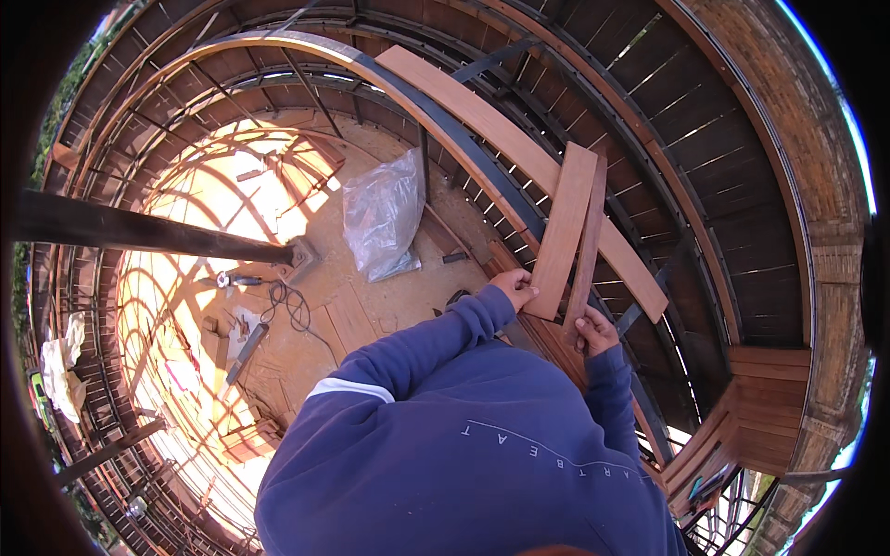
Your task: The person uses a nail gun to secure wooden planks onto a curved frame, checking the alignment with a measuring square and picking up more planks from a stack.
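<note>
My left hand (513, 289) is closed on the near end of a wide, light-brown wooden board (567, 227), which points away from me. Beside it, my right hand (593, 332) grips the lower end of a narrower, darker board (588, 246) that appears turned on its edge. The two boards are close together at their far ends and spread apart toward my hands. Under them, a long wooden plank (491, 122) lies slantwise along the curved rail and metal supports.
A curved metal-edged rail (436, 111) runs in front of me, with dark slatted walls beyond. On the dusty floor are a clear plastic bag (382, 213), a corded power tool (239, 279) and wood pieces. A dark post (167, 227) stands at left. Stacked boards (769, 408) sit at right.
</note>
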`<action>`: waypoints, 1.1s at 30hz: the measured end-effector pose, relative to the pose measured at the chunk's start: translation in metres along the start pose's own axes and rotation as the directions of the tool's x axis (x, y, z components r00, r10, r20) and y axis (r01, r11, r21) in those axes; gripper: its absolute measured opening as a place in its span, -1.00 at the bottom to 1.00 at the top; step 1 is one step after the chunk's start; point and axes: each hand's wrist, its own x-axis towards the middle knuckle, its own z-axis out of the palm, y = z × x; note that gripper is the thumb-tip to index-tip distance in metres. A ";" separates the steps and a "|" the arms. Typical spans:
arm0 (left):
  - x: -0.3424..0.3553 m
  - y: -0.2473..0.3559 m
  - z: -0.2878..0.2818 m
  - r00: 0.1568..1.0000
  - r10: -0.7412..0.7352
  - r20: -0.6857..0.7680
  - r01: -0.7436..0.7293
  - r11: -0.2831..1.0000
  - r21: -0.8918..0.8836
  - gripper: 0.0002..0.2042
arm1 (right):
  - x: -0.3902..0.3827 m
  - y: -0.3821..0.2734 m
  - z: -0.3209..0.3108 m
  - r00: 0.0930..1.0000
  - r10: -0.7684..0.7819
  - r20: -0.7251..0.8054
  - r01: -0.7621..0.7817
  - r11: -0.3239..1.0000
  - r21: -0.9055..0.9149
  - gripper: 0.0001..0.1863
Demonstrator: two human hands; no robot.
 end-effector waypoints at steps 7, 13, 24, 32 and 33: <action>0.017 0.009 -0.003 0.994 -0.109 0.028 0.113 0.974 -0.197 -0.64 | 0.003 -0.016 0.010 0.993 -0.078 -0.084 0.056 0.970 -0.237 -0.53; 0.028 0.019 -0.006 0.995 -0.016 0.098 0.034 0.982 -0.184 -0.66 | -0.011 -0.038 0.027 0.908 -0.307 -0.284 0.006 0.687 -0.726 -0.39; 0.006 0.085 -0.040 0.954 0.299 0.038 -0.286 0.938 -0.198 -0.72 | 0.032 -0.063 -0.018 0.785 -0.619 -0.022 0.273 0.377 -0.885 -0.47; -0.002 0.113 -0.055 0.938 0.339 -0.074 -0.347 0.909 -0.233 -0.72 | 0.054 -0.094 -0.043 0.838 -0.540 0.078 0.211 0.190 -0.959 -0.46; -0.005 0.114 -0.054 0.938 0.337 -0.088 -0.348 0.905 -0.244 -0.72 | 0.057 -0.092 -0.045 0.832 -0.550 0.063 0.209 0.207 -0.956 -0.47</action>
